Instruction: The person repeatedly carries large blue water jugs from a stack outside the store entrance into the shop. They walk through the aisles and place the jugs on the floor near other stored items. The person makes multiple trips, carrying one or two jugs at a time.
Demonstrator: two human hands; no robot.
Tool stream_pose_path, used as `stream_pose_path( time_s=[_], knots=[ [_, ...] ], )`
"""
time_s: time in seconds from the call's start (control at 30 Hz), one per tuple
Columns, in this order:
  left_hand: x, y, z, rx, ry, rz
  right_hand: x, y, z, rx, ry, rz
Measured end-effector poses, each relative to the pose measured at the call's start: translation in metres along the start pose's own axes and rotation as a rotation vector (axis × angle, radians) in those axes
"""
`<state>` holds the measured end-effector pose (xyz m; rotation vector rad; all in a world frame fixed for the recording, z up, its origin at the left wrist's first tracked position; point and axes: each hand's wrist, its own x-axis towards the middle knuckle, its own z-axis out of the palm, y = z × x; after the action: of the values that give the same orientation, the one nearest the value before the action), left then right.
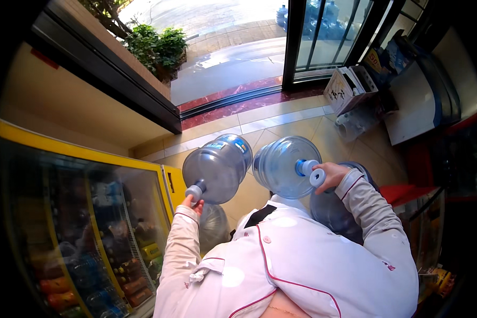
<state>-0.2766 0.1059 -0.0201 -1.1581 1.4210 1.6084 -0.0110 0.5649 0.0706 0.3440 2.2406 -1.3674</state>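
Note:
My left hand is closed around the capped neck of a greyish water-cooler bottle, which tilts with its neck toward me. To its right is a clear bluish water-cooler bottle, also tilted neck-first toward me. My right hand grips at its white-capped neck; a second round white cap with a dark hole shows at the fingertips. I cannot tell which bottle that cap belongs to. Below my right forearm is another large bottle, partly hidden by the sleeve. A further clear bottle shows below my left hand.
A yellow-framed glass drinks fridge stands close at left. Ahead, a doorway with a dark track leads to paving, a bush and more blue bottles. At right are a box, wrapped bottles and a red surface.

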Motion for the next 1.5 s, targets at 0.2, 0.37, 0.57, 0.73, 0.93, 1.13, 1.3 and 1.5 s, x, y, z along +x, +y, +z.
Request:
stream_pose_path(
  time_s=[0.2, 0.37, 0.57, 0.73, 0.93, 1.13, 1.3, 1.5],
  knots=[
    [0.046, 0.125, 0.081, -0.014, -0.042, 0.041, 0.141, -0.040, -0.113, -0.120, 0.012, 0.022],
    [0.097, 0.217, 0.152, 0.002, -0.048, 0.063, 0.236, -0.077, -0.198, -0.139, 0.048, 0.004],
    [0.132, 0.311, 0.234, 0.047, -0.028, 0.021, 0.308, -0.127, -0.281, -0.094, 0.108, 0.072],
    [0.165, 0.397, 0.319, 0.053, -0.090, 0.017, 0.369, -0.140, -0.353, -0.008, 0.159, 0.115],
    [0.213, 0.494, 0.415, 0.049, -0.071, 0.055, 0.448, -0.127, -0.424, 0.061, 0.179, 0.157],
    [0.251, 0.598, 0.502, 0.191, -0.071, -0.012, 0.510, -0.118, -0.495, 0.172, 0.258, 0.126],
    [0.243, 0.643, 0.628, 0.234, -0.024, 0.030, 0.538, -0.097, -0.547, 0.149, 0.275, 0.112],
    [0.285, 0.709, 0.761, 0.350, -0.075, 0.050, 0.585, -0.072, -0.594, 0.189, 0.420, 0.118]
  ],
)
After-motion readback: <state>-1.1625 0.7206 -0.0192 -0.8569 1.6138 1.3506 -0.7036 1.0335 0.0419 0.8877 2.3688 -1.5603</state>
